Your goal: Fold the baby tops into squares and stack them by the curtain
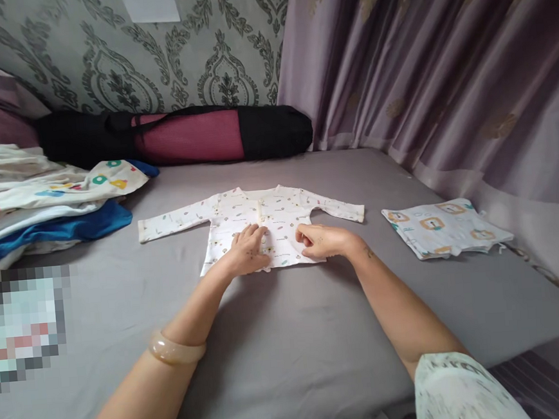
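A small white baby shirt (280, 219) with a tiny print lies spread on the grey bed sheet, both sleeves stretched out sideways. My left hand (248, 250) rests on its lower front, left of the middle, with fingers extended over the cloth. Over the lower right side is my right hand (328, 239), its fingers curled inward against the fabric. Nothing shows between those curled fingers, though the palm is hidden. The shirt's lower edge runs just under both hands. A pale bangle (177, 350) circles my left forearm.
A folded white printed cloth (448, 227) lies on the right. Rumpled clothes (41, 202) are piled at the left. A long black and maroon bag (186, 136) lies along the wall. Purple curtains (393, 52) hang at the right. A blurred patch (20, 327) covers something at lower left.
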{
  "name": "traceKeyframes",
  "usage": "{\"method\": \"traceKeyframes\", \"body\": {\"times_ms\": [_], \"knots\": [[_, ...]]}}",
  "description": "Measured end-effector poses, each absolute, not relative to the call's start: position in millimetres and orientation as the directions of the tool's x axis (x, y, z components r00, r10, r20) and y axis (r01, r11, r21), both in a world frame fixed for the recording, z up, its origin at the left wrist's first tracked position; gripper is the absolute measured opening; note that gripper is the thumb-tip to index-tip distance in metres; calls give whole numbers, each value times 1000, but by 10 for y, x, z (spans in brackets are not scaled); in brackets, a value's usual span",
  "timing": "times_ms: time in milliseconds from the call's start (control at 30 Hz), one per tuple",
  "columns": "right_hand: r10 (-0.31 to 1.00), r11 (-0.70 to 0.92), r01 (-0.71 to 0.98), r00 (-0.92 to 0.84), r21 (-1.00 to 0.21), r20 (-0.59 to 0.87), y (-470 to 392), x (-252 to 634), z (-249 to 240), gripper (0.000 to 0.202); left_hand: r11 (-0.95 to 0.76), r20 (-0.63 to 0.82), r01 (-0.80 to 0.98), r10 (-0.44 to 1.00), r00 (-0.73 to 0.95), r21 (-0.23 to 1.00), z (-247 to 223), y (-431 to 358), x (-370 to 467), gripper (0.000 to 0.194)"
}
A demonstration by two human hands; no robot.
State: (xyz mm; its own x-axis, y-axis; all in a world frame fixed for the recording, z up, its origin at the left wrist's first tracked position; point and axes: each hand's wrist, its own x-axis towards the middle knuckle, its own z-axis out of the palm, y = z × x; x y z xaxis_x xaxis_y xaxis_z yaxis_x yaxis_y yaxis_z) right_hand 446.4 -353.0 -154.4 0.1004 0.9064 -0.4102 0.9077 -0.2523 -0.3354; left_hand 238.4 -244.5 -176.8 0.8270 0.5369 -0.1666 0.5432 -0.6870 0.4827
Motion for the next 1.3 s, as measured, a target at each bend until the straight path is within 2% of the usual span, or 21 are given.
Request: {"method": "traceKeyframes", "body": {"times_ms": [133,200,267,300,367,433,500,667,767,867,933,1000,1067,1133,1233,1300], "knots": [[873,-231,910,39,-343,-486,-3594,4567,-1414,50,-723,-143,492,490,860,485,-1789,-2396,2340,64],[888,-219,922,53,-319,-457,-3593,4543,-1376,41,-740,-101,480,495,863,472,-1845,-2390,2351,60],[945,-207,927,106,-314,-310,-3554,4451,-1406,23,-758,-6,500,548,837,419,-1933,-2415,2397,54],[971,-194,927,135,-320,-200,-3521,4386,-1453,24,-768,57,513,574,817,382,-1984,-2439,2431,50],[982,-173,931,189,-320,19,-3447,4245,-1602,36,-793,176,523,589,789,312,-2088,-2497,2502,45],[986,-112,955,141,-274,90,-3385,4126,-1786,46,-822,226,509,563,795,256,-2173,-2552,2559,47],[992,-88,960,109,-265,63,-3356,4055,-1951,54,-833,185,513,548,815,209,-2222,-2586,2586,50],[994,-110,938,109,-328,-23,-3381,4040,-2110,62,-825,10,544,552,834,154,-2196,-2592,2564,57],[994,-109,912,96,-395,-51,-3363,4078,-2074,62,-824,-46,549,548,835,142,-2136,-2584,2552,58],[995,-102,824,88,-557,-51,-3284,4223,-1981,55,-831,-51,543,541,839,118,-2054,-2568,2569,53],[989,-110,721,147,-685,-5,-3228,4433,-1889,46,-847,-47,522,520,853,96,-1976,-2543,2603,47],[954,-135,646,288,-752,76,-3212,4733,-1793,38,-856,-49,512,510,859,72,-1881,-2503,2662,42],[857,-235,649,490,-723,161,-3257,5079,-1727,34,-851,-51,523,521,852,50,-1782,-2453,2747,43],[725,-436,636,668,-637,169,-3354,5408,-1717,33,-835,-48,548,547,836,39,-1699,-2397,2856,45],[555,-678,564,813,-471,175,-3522,5775,-1804,33,-804,-27,589,589,808,85,-1647,-2307,3056,38],[506,-772,518,852,-369,138,-3600,5920,-1889,32,-792,4,587,596,803,167,-1671,-2240,3210,33]]}}
